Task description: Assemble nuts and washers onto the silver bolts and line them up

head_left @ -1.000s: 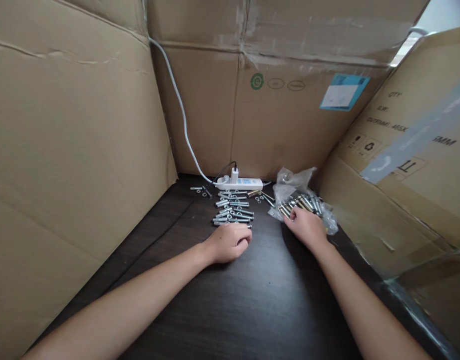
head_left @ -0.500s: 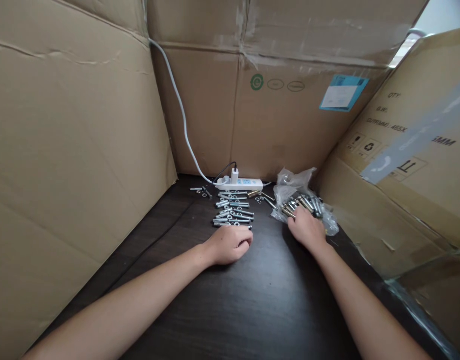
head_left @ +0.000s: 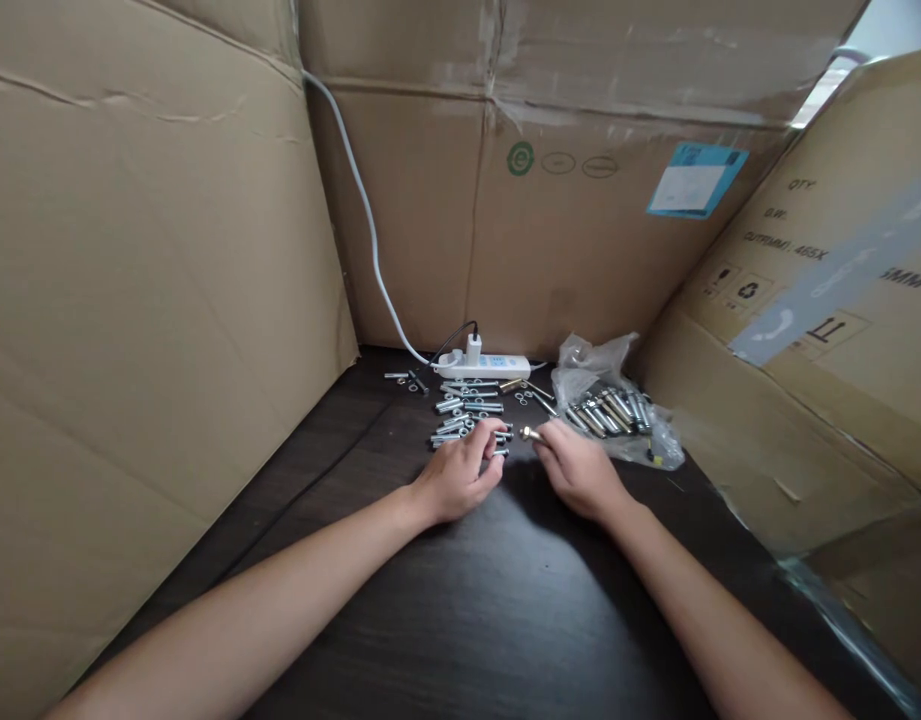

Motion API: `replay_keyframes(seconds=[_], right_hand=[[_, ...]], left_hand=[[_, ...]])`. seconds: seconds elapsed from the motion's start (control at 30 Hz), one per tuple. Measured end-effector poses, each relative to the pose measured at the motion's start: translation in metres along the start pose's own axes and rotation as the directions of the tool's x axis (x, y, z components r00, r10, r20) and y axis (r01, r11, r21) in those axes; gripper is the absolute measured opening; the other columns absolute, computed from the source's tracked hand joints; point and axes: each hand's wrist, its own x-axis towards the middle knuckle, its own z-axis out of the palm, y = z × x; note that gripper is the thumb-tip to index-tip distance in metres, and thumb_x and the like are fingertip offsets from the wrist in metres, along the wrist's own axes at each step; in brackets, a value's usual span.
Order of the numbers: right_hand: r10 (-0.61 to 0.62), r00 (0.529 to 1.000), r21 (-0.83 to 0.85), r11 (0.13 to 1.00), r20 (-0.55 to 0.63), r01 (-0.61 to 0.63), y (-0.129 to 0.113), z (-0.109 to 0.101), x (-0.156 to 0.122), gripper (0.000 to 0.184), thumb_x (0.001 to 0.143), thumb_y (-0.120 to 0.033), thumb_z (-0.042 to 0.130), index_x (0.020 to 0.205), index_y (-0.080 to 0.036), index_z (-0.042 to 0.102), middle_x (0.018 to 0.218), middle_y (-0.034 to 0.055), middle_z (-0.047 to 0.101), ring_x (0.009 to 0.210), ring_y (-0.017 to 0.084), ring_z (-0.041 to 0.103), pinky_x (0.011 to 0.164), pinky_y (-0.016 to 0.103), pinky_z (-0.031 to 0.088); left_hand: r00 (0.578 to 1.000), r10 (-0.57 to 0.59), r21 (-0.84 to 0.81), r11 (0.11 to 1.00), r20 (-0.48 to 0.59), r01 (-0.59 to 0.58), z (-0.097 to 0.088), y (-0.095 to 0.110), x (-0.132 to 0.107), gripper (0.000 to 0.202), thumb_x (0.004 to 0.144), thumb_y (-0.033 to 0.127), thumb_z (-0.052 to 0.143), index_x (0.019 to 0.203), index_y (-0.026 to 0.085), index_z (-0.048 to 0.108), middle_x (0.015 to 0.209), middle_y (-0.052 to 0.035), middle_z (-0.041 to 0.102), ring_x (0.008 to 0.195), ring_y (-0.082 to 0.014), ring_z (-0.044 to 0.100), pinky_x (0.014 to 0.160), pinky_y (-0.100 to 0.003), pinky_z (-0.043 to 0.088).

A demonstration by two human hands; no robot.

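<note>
My right hand [head_left: 580, 472] is closed around a brassy expansion bolt [head_left: 528, 434]; its nut end sticks out to the left, the rest hidden by fingers. My left hand [head_left: 460, 477] faces it, thumb and curled fingers apart, with nothing seen in between. Just beyond the left hand lie rows of silver bolts, sleeves and washers [head_left: 481, 407], partly covered by it. Several more expansion bolts [head_left: 610, 412] lie on a clear plastic bag [head_left: 659, 452] beyond my right hand.
A white power strip [head_left: 512, 366] with a plugged-in charger [head_left: 473, 349] sits at the back. A black cable [head_left: 317, 478] crosses the dark table [head_left: 460, 620] on the left. Cardboard walls [head_left: 400, 220] enclose three sides. A few loose bolts [head_left: 417, 381] lie at the back left.
My right hand has come away from the bag, moving left with an expansion bolt in it. My left hand has opened its fingers and shifted slightly forward.
</note>
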Motion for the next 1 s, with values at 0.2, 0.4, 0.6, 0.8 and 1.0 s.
replay_keyframes(seconds=[0.2, 0.4, 0.6, 0.8, 1.0], right_hand=[[-0.071, 0.993, 0.120, 0.991, 0.090, 0.060, -0.019, 0.010, -0.009, 0.019, 0.093, -0.029, 0.034, 0.085, -0.021, 0.050, 0.078, 0.0019, 0.060, 0.066, 0.015, 0.054, 0.058, 0.024, 0.035], [-0.055, 0.998, 0.259, 0.965, 0.038, 0.043, -0.018, 0.008, -0.005, 0.023, 0.091, -0.039, 0.041, 0.086, -0.021, 0.055, 0.078, 0.0019, 0.063, 0.067, 0.015, 0.058, 0.060, 0.023, 0.038], [-0.004, 1.000, 0.368, 0.930, -0.002, 0.005, -0.019, 0.009, -0.006, 0.025, 0.089, -0.038, 0.045, 0.106, -0.022, 0.055, 0.088, 0.0025, 0.068, 0.070, 0.015, 0.062, 0.063, 0.023, 0.043], [-0.016, 0.997, 0.352, 0.935, -0.075, 0.041, -0.020, 0.011, -0.007, 0.025, 0.089, -0.034, 0.047, 0.108, -0.022, 0.057, 0.090, 0.0017, 0.070, 0.070, 0.014, 0.064, 0.064, 0.022, 0.044], [-0.064, 0.993, 0.288, 0.954, -0.099, 0.090, -0.018, 0.013, -0.006, 0.021, 0.091, -0.035, 0.044, 0.090, -0.020, 0.059, 0.078, 0.0033, 0.066, 0.067, 0.015, 0.060, 0.061, 0.023, 0.040]], left_hand=[[0.994, 0.040, 0.004, 0.999, 0.103, -0.041, -0.001, 0.003, 0.001, 0.023, 0.089, 0.025, 0.040, 0.111, 0.021, 0.044, 0.088, -0.0014, 0.059, 0.073, -0.0138, 0.056, 0.067, -0.025, 0.042], [0.992, -0.005, 0.032, 0.999, 0.124, 0.002, 0.000, 0.002, 0.001, 0.023, 0.088, 0.025, 0.043, 0.111, 0.021, 0.044, 0.086, -0.0003, 0.060, 0.069, -0.0138, 0.057, 0.064, -0.024, 0.041], [0.994, -0.020, 0.014, 1.000, 0.110, 0.018, 0.002, 0.000, 0.001, 0.025, 0.087, 0.024, 0.045, 0.112, 0.021, 0.044, 0.089, -0.0011, 0.061, 0.073, -0.0146, 0.059, 0.068, -0.025, 0.043], [0.994, -0.038, -0.016, 0.999, 0.098, 0.040, 0.003, -0.001, 0.001, 0.024, 0.089, 0.025, 0.042, 0.113, 0.021, 0.042, 0.095, -0.0033, 0.062, 0.076, -0.0151, 0.059, 0.068, -0.026, 0.044], [0.994, -0.038, -0.007, 0.999, 0.103, 0.039, 0.003, 0.001, 0.000, 0.022, 0.088, 0.025, 0.041, 0.109, 0.019, 0.043, 0.084, -0.0021, 0.059, 0.069, -0.0146, 0.057, 0.063, -0.025, 0.042]])
